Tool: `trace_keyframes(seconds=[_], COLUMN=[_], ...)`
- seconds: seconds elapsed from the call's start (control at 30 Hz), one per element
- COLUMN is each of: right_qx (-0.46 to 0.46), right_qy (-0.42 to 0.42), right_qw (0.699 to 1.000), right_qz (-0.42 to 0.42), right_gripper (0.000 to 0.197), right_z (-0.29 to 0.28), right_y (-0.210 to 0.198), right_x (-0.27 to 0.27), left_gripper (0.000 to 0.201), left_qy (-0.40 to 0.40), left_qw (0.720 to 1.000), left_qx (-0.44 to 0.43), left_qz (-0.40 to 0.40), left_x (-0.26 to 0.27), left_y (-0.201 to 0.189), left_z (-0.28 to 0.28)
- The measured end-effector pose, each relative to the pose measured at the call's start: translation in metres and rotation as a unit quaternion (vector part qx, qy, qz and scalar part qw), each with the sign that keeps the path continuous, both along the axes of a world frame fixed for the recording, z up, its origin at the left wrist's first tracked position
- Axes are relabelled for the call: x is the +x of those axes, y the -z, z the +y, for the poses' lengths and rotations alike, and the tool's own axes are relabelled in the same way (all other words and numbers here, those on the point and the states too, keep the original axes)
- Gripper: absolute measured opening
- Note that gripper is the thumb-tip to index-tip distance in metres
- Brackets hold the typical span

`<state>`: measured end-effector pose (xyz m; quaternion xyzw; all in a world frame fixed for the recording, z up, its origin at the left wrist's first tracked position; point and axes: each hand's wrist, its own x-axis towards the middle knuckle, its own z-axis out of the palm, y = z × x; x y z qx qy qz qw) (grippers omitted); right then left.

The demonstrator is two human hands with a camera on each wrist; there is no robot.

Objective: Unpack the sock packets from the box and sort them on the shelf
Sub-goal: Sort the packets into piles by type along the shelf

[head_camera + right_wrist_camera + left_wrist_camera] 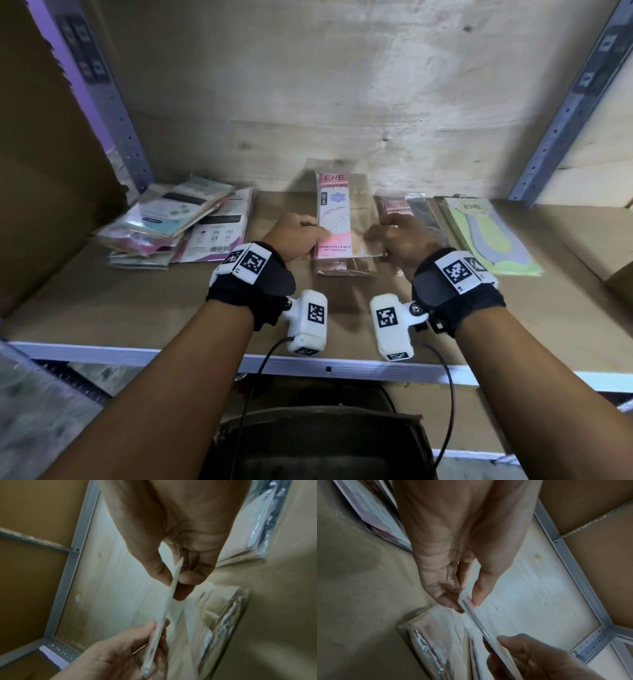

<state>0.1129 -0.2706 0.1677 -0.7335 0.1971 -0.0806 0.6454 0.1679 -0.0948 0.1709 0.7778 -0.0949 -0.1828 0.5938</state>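
Pinching a pink sock packet (337, 219) by its side edges, both hands, left (297, 236) and right (400, 240), hold it over a matching stack (342, 269); loose packets (178, 222) lie left, green packets (489, 236) right on the shelf (137, 308).

2 hands (298, 236) w/ 1 pink-and-white plastic sock packet (337, 219) between them. 4 packet groups on the brown cardboard-lined shelf (137, 308): 1 messy mixed heap (171, 222), 1 beige stack (342, 270), 1 dark pile (411, 205), 1 green pile (493, 240). Per-pile nos. can't tell.

Bare shelf board (102, 308) lies open at 7 o'clock; messy packet heap (171, 222) blocks 10, green packets (489, 236) 2.
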Motion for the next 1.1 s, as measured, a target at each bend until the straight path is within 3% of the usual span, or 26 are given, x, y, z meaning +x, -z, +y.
trace_keyframes(seconds=[0.1, 0.2, 0.27, 0.33, 0.47, 0.7, 1.1], right_qx=[-0.134, -0.202, -0.230, -0.250, -0.269, -0.287, -0.303], right_qy=[-0.013, -0.013, -0.011, -0.012, -0.019, -0.018, -0.038], right_qw=[0.989, 0.973, 0.966, 0.959, 0.953, 0.950, 0.945], right_qz=[0.057, 0.111, 0.121, 0.129, 0.135, 0.121, 0.119], right_gripper=[0.016, 0.058, 0.068, 0.067, 0.057, 0.045, 0.044], right_z=[-0.004, -0.006, -0.005, -0.005, 0.000, -0.001, -0.004], right_y=[-0.003, -0.001, 0.001, 0.002, 0.002, 0.004, 0.009], right_x=[0.005, 0.009, 0.010, 0.010, 0.011, 0.014, 0.012], left_gripper=[0.021, 0.023, 0.016, 0.007, 0.034, 0.028, 0.025], left_qy=[0.008, -0.005, -0.016, -0.022, -0.031, 0.016, 0.022], left_qw=[0.999, 0.997, 0.995, 0.993, 0.992, 0.972, 0.979], left_qx=[0.036, 0.068, 0.093, 0.110, 0.120, 0.218, 0.195], left_qz=[-0.012, -0.026, -0.033, -0.027, -0.014, -0.085, -0.061], left_x=[0.006, 0.013, 0.018, 0.021, 0.022, 0.020, 0.021], left_y=[0.005, 0.012, 0.017, 0.022, 0.024, 0.018, 0.020], left_z=[-0.003, -0.004, -0.005, -0.006, -0.006, -0.009, -0.008])
